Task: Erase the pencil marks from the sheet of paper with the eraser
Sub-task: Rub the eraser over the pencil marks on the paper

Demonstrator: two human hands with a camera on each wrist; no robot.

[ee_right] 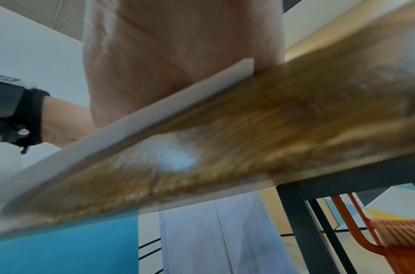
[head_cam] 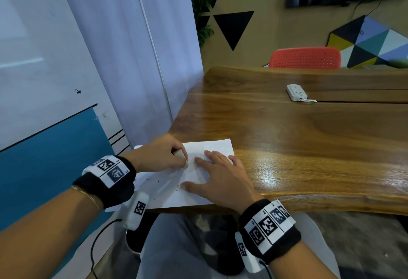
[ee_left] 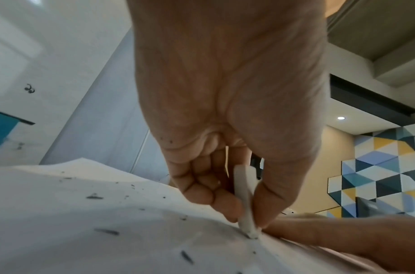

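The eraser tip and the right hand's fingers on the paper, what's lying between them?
Only bare sheet of paper. The left wrist view shows the eraser tip pressed down right beside the right hand; dark crumbs lie on the other side.

The left hand point(head_cam: 162, 155) is reached forward from the lower left, its fingers curled downward and its thumb and fingertips point(ee_left: 227, 207) pinched round a slim white eraser point(ee_left: 245, 202), whose lower tip is pressed onto the white sheet of paper point(head_cam: 167, 188). The right hand point(head_cam: 217, 175) is laid flat, palm down, with straight fingers spread and the thumb stretched toward the left. Black wristbands with white coded tags point(head_cam: 270, 225) are worn on both bare forearms.
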